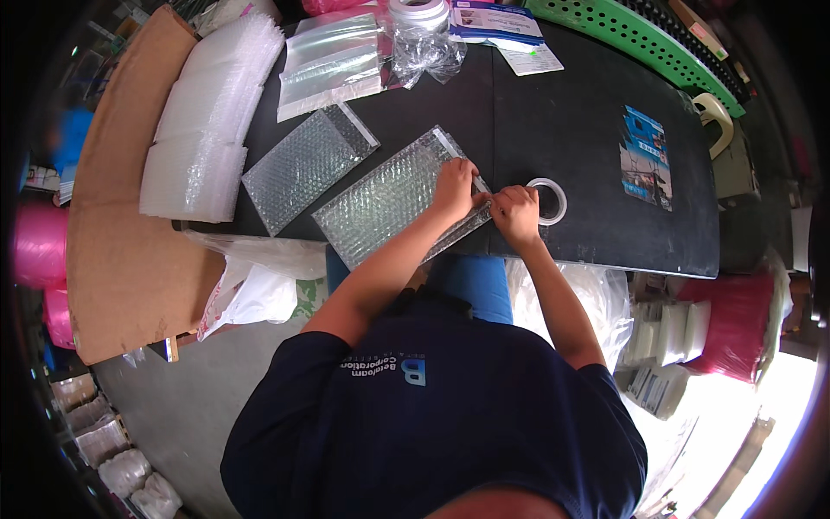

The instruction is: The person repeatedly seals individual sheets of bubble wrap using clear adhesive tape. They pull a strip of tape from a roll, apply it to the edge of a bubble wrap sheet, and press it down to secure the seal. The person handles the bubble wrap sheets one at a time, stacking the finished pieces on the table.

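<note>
A clear bubble-wrap pouch (385, 195) lies slanted on the black table in front of me, a narrow white strip of tape along its upper right edge. My left hand (454, 190) rests on that edge, fingers bent and pinching the strip. Close beside it, at the pouch's right corner, my right hand (516, 214) is closed, its fingertips together at the end of the strip. What lies between those fingertips is mostly hidden; it seems to be tape. Touching the right hand's outer side is a white roll of tape (560, 202). A second bubble-wrap pouch (307, 169) lies flat to the left.
Stacked bubble-wrap sheets (194, 177) stand at the left beside a brown board (117, 199). Clear plastic bags (333, 65), more tape rolls (419, 13) and a blue-and-white packet (493, 24) sit at the back. A green perforated rail (635, 48) edges the far right.
</note>
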Demonstrator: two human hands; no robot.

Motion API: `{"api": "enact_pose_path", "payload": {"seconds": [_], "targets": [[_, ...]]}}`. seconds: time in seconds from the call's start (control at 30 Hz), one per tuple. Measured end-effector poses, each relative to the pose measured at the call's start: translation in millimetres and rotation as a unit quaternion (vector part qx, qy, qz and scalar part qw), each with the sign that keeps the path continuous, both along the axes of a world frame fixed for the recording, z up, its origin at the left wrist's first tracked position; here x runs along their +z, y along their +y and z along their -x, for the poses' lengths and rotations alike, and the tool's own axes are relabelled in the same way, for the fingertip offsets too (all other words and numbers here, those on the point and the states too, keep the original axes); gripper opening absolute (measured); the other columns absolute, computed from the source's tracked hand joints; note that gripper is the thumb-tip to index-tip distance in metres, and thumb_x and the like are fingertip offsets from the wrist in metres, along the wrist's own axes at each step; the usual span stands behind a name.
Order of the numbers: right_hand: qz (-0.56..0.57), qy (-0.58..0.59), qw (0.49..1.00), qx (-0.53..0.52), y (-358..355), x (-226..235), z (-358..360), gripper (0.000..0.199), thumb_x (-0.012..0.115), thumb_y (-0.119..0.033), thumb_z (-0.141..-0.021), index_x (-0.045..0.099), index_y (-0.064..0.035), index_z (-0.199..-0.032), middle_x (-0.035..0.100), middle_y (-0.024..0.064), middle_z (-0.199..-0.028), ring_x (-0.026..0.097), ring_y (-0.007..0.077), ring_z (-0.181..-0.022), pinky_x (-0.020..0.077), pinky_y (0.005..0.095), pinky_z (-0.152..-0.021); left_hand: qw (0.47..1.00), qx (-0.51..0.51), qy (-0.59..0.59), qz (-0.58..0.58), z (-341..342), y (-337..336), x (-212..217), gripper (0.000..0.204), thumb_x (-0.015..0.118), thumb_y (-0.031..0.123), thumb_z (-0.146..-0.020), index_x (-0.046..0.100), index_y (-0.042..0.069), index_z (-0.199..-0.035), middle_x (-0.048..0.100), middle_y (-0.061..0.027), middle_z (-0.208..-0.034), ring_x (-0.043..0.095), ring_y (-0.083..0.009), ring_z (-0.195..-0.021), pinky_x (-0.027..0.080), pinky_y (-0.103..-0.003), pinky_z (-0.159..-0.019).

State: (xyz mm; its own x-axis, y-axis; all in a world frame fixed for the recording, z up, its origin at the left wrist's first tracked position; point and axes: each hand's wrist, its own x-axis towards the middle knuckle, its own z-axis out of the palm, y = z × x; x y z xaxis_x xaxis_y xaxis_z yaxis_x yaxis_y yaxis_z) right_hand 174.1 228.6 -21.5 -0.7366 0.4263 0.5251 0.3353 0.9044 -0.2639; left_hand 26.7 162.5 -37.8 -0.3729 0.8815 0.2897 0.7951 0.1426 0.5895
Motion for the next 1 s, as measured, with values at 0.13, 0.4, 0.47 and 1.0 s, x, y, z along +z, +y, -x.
{"api": "enact_pose_path", "payload": {"seconds": [0.13,0.4,0.47,1.0], "targets": [[0.206,0.081,0.975,-0.037,7,-3,2,0.006,0.063,-0.009,-0.068,0.064,-0.0042,-0.071,0.062,0.0078,-0.071,0.060,0.0241,-0.067,0.0476,0.0340,-0.064,1.000,0.013,-0.008,0.001,-1,0,2,0.051,0.081,0.027,-0.055,0.052,0.004,-0.090,0.054,-0.0124,-0.092,0.051,-0.0308,-0.091,0.043,-0.039,-0.078],[0.629,0.264,0.730,-0.028,46,-20,-14,0.027,0.051,-0.021,-0.088,0.061,0.0032,-0.098,0.064,0.0101,-0.091,0.059,0.0164,-0.092,0.0443,0.0245,-0.078,0.998,0.034,0.026,0.039,-12,-70,55,0.074,0.076,0.035,-0.063,0.042,0.007,-0.122,0.038,-0.0201,-0.126,0.037,-0.0422,-0.114,0.031,-0.062,-0.089],[0.674,0.340,0.653,0.059,48,-26,-23,0.048,0.042,-0.038,-0.091,0.051,0.0043,-0.113,0.060,0.0169,-0.102,0.056,0.0266,-0.101,0.0410,0.0373,-0.089,0.981,0.066,0.030,0.179,-14,-108,58,0.088,0.074,0.039,-0.064,0.032,0.008,-0.134,0.022,-0.0221,-0.140,0.021,-0.0520,-0.124,0.024,-0.073,-0.088],[0.685,0.348,0.634,0.082,63,-38,-26,0.045,0.039,-0.030,-0.088,0.050,0.0030,-0.117,0.062,0.0163,-0.092,0.059,0.0274,-0.091,0.0435,0.0378,-0.086,0.949,0.182,0.175,-0.189,62,-141,199,0.046,0.047,-0.006,-0.079,0.040,-0.005,-0.124,0.044,-0.0269,-0.125,0.048,-0.0387,-0.113,0.041,-0.046,-0.095]]}}
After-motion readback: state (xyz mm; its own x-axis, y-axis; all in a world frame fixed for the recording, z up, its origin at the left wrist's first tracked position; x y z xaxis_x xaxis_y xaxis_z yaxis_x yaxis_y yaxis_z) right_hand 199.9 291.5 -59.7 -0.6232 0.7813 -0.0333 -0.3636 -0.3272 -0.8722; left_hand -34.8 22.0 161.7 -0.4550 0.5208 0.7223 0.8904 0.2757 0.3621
